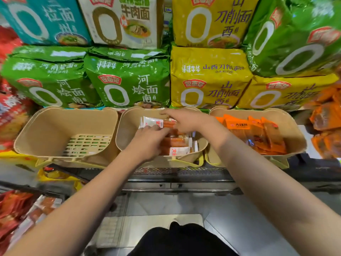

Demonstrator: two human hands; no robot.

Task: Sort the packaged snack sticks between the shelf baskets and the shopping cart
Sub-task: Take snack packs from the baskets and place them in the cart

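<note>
Both hands reach into the middle basket (129, 115): the left hand (147, 139) and right hand (182, 120) each grip the white-and-orange snack packets (153, 121) with curled fingers

Bright, even light falls from overhead, giving soft, faint shadows only under the basket rims and below the shelf edge. Glossy noodle bags (127, 85) throw white glare streaks along their top folds. The wide-angle lens bends the scene strongly: the forearms balloon toward the bottom corners and the packs at the top corners lean outward. The centre stays fairly sharp, while the red packets (11, 111) at the left edge and the orange packets (326, 115) at the right edge smear with blur.
</note>
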